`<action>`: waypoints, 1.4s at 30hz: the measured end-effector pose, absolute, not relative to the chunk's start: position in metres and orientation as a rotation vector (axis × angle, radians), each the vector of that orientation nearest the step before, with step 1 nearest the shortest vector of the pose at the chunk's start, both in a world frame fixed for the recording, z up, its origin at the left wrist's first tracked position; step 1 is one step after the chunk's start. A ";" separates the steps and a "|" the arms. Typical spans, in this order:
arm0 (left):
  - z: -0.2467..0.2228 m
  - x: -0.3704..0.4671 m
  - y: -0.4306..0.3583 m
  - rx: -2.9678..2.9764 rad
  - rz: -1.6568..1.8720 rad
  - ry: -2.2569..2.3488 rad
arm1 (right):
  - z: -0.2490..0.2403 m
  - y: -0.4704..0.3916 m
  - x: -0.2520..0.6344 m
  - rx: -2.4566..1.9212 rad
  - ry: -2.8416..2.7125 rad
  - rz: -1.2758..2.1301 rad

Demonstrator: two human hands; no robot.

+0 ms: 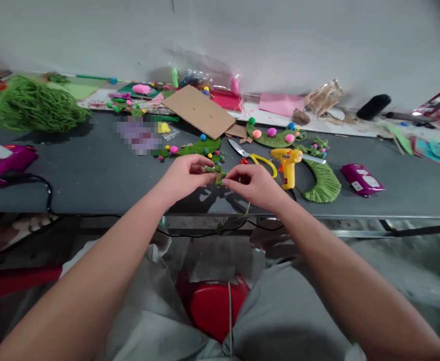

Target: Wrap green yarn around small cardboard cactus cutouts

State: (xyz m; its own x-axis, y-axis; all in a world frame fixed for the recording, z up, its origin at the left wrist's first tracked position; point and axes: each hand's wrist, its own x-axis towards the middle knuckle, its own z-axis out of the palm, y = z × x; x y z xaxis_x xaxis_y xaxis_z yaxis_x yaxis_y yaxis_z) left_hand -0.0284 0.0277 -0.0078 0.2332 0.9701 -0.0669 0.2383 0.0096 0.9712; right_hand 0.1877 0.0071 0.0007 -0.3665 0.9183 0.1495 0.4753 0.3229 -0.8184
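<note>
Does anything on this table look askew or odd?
The brown cardboard lies askew rather than square with the table. Left of it, a pixelated purple patch looks odd, hiding detail. No spill stands out.

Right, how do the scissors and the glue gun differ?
The scissors have long metal blades; the glue gun has a pale stick jutting from it. The scissors' blades aim toward the back of the table, the glue gun's handle toward its front edge. Both are partly yellow and rest unheld.
</note>
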 end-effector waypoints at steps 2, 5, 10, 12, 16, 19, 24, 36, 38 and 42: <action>-0.008 -0.029 0.027 1.485 0.881 1.216 | 0.000 0.006 0.186 -1.235 -1.984 0.891; -0.007 -0.029 0.026 1.473 0.867 1.181 | 0.000 0.005 0.185 -1.254 -1.992 0.870; -0.005 -0.029 0.024 1.485 0.840 1.185 | 0.000 0.004 0.184 -1.285 -1.987 0.842; -0.005 -0.030 0.025 1.513 0.834 1.190 | 0.001 0.003 0.184 -1.291 -1.981 0.839; -0.005 -0.030 0.025 1.490 0.820 1.181 | 0.001 0.002 0.184 -1.289 -1.980 0.833; -0.004 -0.029 0.024 1.383 0.765 1.162 | 0.001 0.002 0.184 -1.290 -1.983 0.832; -0.001 -0.026 0.021 1.241 0.750 1.118 | 0.001 0.001 0.185 -1.295 -1.984 0.852; -0.007 -0.023 0.022 1.399 0.740 1.101 | 0.002 0.001 0.184 -1.349 -1.967 0.873; -0.009 -0.022 0.022 1.409 0.739 1.110 | 0.002 0.000 0.184 -1.359 -1.965 0.864; -0.011 -0.021 0.023 1.403 0.750 1.121 | 0.003 0.000 0.181 -1.372 -1.970 0.844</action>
